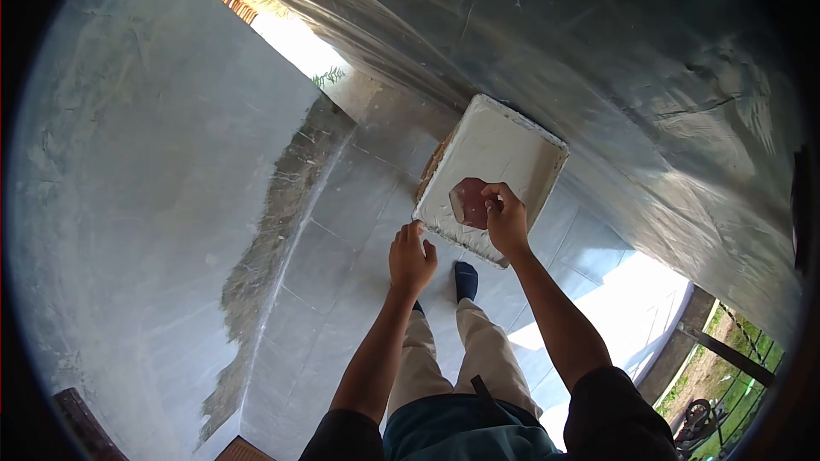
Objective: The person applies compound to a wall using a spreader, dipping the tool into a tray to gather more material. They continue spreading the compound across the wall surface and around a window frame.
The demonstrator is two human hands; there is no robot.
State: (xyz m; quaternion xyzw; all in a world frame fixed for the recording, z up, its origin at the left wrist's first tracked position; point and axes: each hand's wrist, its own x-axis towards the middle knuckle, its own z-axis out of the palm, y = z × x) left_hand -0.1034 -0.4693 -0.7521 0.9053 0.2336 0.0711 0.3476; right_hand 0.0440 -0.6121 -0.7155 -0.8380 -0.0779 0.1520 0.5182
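Observation:
My right hand [506,213] is closed on the edge of a flat, reddish-brown scraper plate [472,201] with cut corners. The plate is over the near part of a rectangular tray [557,150] coated inside with white paste. Smears of the same paste cover the tray's rim. At the tray's near left corner is my left hand [412,258], its fingers loosely bent and the thumb apart, with nothing in its grasp. Its fingertips come right up to that corner.
To the left rises a grey-white coated wall [162,145] with a rough, bare dark strip [265,230] along its bottom. Plastic sheeting [598,43] hangs on the right. Grey floor tiles [329,265] lie underfoot, and a metal fence [735,376] shows at lower right.

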